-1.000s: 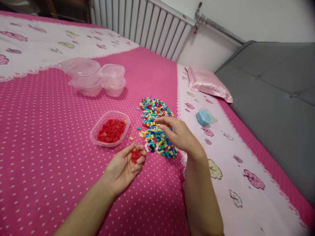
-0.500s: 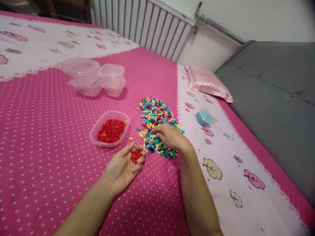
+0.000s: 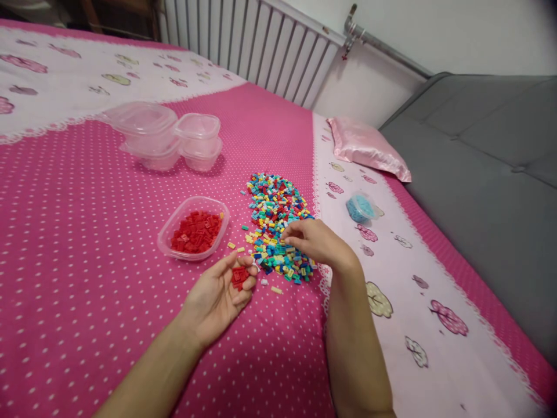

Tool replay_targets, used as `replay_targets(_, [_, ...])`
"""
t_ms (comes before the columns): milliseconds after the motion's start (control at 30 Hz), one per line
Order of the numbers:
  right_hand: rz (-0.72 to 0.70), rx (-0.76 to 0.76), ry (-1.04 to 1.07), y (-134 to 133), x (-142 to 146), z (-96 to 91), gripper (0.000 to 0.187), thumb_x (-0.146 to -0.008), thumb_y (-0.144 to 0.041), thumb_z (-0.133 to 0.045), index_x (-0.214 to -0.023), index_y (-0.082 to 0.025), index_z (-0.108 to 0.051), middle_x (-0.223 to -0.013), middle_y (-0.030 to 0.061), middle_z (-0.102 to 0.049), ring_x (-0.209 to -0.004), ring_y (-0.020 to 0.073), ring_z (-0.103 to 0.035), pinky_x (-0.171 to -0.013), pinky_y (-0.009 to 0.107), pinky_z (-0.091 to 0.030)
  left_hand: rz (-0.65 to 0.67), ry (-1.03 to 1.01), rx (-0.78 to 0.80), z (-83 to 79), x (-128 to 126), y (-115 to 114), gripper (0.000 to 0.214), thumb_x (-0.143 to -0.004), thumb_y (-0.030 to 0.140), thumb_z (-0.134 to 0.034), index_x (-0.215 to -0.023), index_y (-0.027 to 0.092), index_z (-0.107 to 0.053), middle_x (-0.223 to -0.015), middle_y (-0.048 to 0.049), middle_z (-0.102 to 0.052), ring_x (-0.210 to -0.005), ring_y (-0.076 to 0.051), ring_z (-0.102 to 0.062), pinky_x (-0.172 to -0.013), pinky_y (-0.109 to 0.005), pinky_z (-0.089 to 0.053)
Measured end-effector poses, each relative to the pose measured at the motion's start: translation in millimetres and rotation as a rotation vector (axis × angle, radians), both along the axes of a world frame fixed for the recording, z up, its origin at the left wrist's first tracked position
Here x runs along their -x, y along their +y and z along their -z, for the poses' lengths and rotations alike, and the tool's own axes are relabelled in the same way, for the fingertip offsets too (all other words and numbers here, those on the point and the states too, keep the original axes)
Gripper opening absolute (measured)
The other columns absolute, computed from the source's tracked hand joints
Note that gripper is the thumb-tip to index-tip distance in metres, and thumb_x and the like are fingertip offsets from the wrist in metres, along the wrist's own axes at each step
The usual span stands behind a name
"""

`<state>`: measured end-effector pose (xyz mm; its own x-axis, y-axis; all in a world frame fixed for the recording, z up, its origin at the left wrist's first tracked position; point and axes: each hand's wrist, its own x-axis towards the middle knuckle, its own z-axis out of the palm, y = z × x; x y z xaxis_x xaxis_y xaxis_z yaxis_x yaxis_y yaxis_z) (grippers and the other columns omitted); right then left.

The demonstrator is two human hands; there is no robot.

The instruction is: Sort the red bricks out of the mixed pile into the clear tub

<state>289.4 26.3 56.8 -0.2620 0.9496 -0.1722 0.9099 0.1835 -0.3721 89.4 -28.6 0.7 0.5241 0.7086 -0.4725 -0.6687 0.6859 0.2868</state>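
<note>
In my left hand (image 3: 221, 296), palm up with curled fingers, lies a small heap of red toy bricks (image 3: 239, 277). My right hand (image 3: 313, 239) is over the right side of a pile of mixed-colour toy bricks (image 3: 278, 203), its fingers bent and pointing left. Whether a brick is between its fingertips is too small to tell. Left of the pile stands a clear plastic container (image 3: 162, 239) filled with red bricks (image 3: 198, 232). One yellow brick shows at its right rim. A few loose yellow and white bricks lie beside the pile near my left fingertips.
Stacked clear lidded containers (image 3: 150, 125) stand at the back left. A small tub of blue pieces (image 3: 361, 208) sits on the right, near a pink pillow (image 3: 368, 148). A grey headboard (image 3: 487, 157) borders the right; a radiator (image 3: 248, 43) is behind the bed.
My right hand has shifted right across the pile. A few yellow and white bricks now lie loose at the pile's near edge. My left hand has stayed in place with the red bricks.
</note>
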Motion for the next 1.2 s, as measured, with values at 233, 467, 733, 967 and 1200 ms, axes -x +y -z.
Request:
replay_targets(233, [0.084, -0.085, -0.057, 14, 18, 23.9, 0.025, -0.083, -0.019, -0.054, -0.1, -0.024, -0.072, -0.099, 0.003, -0.073, -0.092, 0.0174, -0.065, -0.083, 0.027, -0.045, -0.002, 0.005, 0.011, -3.1, -1, 0, 0.036, -0.095, 0.021, -0.03, -0.073, 0.01, -0.057, -0.068, -0.0064, -0.054, -0.049, -0.007, -0.046, -0.038, -0.014, -0.033])
replay_targets(467, [0.174, -0.052, -0.15, 17, 32, 30.4, 0.022, -0.082, -0.022, -0.056, -0.094, -0.026, -0.074, -0.098, 0.0039, -0.073, -0.096, 0.0211, -0.066, -0.079, 0.029, -0.048, -0.009, -0.01, 0.013, 0.7, 0, 0, 0.035, -0.095, 0.022, -0.031, -0.076, 0.009, -0.057, -0.067, -0.0071, -0.056, -0.05, -0.008, -0.05, -0.04, -0.015, -0.038])
replay_targets(733, [0.189, -0.066, -0.159, 17, 33, 31.0, 0.018, -0.081, -0.022, -0.057, -0.09, -0.024, -0.072, -0.094, 0.0047, -0.073, -0.092, 0.0213, -0.066, -0.075, 0.029, -0.047, -0.011, -0.003, 0.033, -1.1, -1, 1, 0.037, -0.096, 0.023, -0.031, -0.076, 0.009, -0.058, -0.068, -0.0089, -0.06, -0.052, -0.009, -0.056, -0.048, -0.017, -0.049])
replay_targets(967, [0.18, -0.106, -0.063, 17, 20, 26.4, 0.017, -0.082, -0.022, -0.056, -0.089, -0.022, -0.072, -0.089, 0.0037, -0.073, -0.083, 0.0175, -0.065, -0.074, 0.026, -0.045, -0.022, 0.036, 0.05, -3.6, -1, 0, 0.037, -0.095, 0.022, -0.032, -0.077, 0.009, -0.06, -0.068, -0.0093, -0.063, -0.053, -0.01, -0.058, -0.051, -0.019, -0.052])
replay_targets(1200, [0.072, -0.135, 0.147, 7, 13, 8.2, 0.014, -0.08, -0.02, -0.059, -0.087, -0.017, -0.071, -0.081, 0.0024, -0.072, -0.069, 0.0133, -0.061, -0.065, 0.024, -0.042, -0.027, 0.029, 0.049, -4.7, -3, 1, 0.036, -0.096, 0.022, -0.032, -0.078, 0.009, -0.06, -0.068, -0.0092, -0.062, -0.053, -0.01, -0.059, -0.051, -0.019, -0.052])
